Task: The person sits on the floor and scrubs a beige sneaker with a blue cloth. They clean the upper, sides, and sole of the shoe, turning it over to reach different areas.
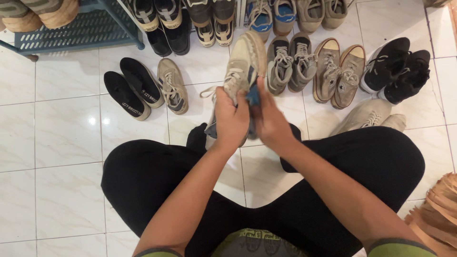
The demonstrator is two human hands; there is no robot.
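From the head camera, looking straight down: the person sits cross-legged in black trousers (157, 176) on a white tiled floor (57, 143), both hands raised in front of the knees. The left hand (231, 119) is clamped around the heel end of a worn beige sneaker (245, 59), holding it off the floor with its toe pointing away and its loose white laces dangling to the left. The right hand (269, 119) is closed too, fingers pinched on a blue cloth (253, 97) that it presses against the sneaker's side, just beside the left hand; the two hands are touching or nearly so. Beyond the held shoe, on the floor, stand a grey pair of sneakers (290, 62), a tan pair with star patches (338, 71) and a black pair of high-tops (395, 69) off to the right. A pale sneaker (366, 114) lies near the right knee. To the left sit two black slip-ons (133, 90) and a single beige shoe (172, 85), with a blue rack (81, 28) in the top left corner
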